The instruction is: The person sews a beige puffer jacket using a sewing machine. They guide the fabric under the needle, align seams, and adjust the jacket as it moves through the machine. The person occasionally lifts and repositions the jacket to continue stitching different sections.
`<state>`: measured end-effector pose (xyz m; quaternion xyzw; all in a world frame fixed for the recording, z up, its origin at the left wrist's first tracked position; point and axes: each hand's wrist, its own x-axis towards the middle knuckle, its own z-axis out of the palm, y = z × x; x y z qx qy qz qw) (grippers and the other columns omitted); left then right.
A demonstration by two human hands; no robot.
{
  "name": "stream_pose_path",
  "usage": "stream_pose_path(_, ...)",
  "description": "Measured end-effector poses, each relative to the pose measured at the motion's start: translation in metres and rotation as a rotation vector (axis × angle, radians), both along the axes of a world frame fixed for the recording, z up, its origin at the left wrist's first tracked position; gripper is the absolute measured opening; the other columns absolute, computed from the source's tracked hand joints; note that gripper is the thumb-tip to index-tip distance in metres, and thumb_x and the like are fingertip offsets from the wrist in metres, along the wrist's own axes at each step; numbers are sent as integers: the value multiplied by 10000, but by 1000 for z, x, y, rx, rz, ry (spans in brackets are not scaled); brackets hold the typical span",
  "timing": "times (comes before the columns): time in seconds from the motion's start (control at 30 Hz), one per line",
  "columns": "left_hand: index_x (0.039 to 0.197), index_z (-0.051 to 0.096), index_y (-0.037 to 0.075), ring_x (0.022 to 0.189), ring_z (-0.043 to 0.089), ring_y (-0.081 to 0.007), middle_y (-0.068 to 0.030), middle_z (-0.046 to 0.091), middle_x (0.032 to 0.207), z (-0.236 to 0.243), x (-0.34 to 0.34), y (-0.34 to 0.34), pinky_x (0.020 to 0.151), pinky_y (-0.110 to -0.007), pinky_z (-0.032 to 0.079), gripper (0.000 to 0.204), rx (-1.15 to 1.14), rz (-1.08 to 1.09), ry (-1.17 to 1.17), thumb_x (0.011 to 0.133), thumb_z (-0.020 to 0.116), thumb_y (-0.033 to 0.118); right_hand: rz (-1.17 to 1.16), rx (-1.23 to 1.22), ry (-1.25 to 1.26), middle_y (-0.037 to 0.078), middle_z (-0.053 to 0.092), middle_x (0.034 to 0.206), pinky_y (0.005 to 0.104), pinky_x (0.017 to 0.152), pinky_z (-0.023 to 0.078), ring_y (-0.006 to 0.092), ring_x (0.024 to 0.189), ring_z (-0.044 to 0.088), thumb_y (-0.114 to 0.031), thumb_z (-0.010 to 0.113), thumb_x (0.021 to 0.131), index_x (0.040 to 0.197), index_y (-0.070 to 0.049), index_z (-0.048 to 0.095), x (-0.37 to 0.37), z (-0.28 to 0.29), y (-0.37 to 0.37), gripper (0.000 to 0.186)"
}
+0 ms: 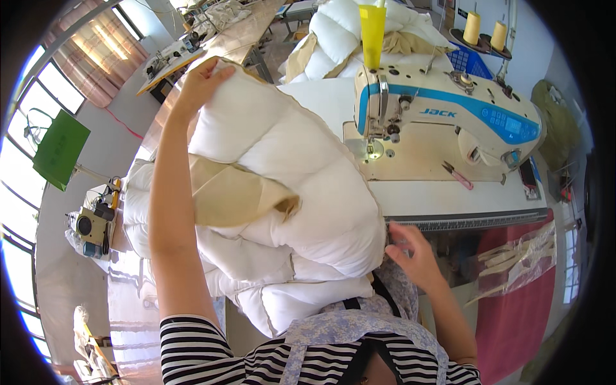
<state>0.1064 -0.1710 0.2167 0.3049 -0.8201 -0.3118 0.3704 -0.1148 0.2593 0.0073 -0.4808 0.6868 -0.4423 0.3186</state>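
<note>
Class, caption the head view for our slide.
The left hand holds white quilted fabric by its edge, beside a sewing machine.

Green bag (62,151) near a barred window (63,88), patterned curtain (96,51), blue crate (473,64)

This is a sewing workshop: an industrial sewing machine (443,108) stands on a white tabletop (423,196) at 2 o'clock, thread cones (473,29) rise beyond it, padded white fabric (335,32) heaps at 12, and a quilted white piece (314,186) fills the centre.
</note>
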Motion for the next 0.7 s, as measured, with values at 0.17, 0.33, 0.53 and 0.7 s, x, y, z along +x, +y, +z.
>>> stream_pose_path(0.17, 918, 626, 94, 675, 505, -8, 83, 572, 763, 27, -18, -13, 600, -212, 436, 212, -19, -157, -9, 925, 747, 269, -32, -332, -45, 234, 465, 1463, 431, 1037, 457, 282, 1319, 505, -408, 769, 876, 1474, 32, 400, -22, 22, -127, 829)
stream_pose_path(0.33, 1038, 679, 40, 755, 548, -47, 18, 652, 883, 29, -35, 12, 684, -231, 471, 264, 100, -150, -136, 925, 721, 274, 614, 312, -360, 181, 713, 1120, 381, 968, 507, 194, 1065, 657, -415, 767, 877, 1292, 53, 600, 33, 40, -111, 647)
stream_pose_path(0.53, 1181, 689, 2, 945, 615, -209, -131, 717, 1011, -176, -125, 65, 889, -349, 487, 430, 284, -581, -638, 867, 742, 292, 670, 461, -842, 150, 547, 1406, 339, 1083, 415, 253, 1290, 515, -347, 818, 842, 1454, 14, 434, 49, -45, -26, 808)
stream_pose_path(0.7, 1084, 705, 17, 764, 515, -92, 6, 607, 797, -188, -133, 81, 708, -293, 449, 325, 445, -534, -566, 895, 744, 279, 844, 797, 11, 107, 732, 1024, 320, 848, 534, 187, 939, 672, -302, 763, 888, 1150, -9, 695, -3, 14, -24, 398)
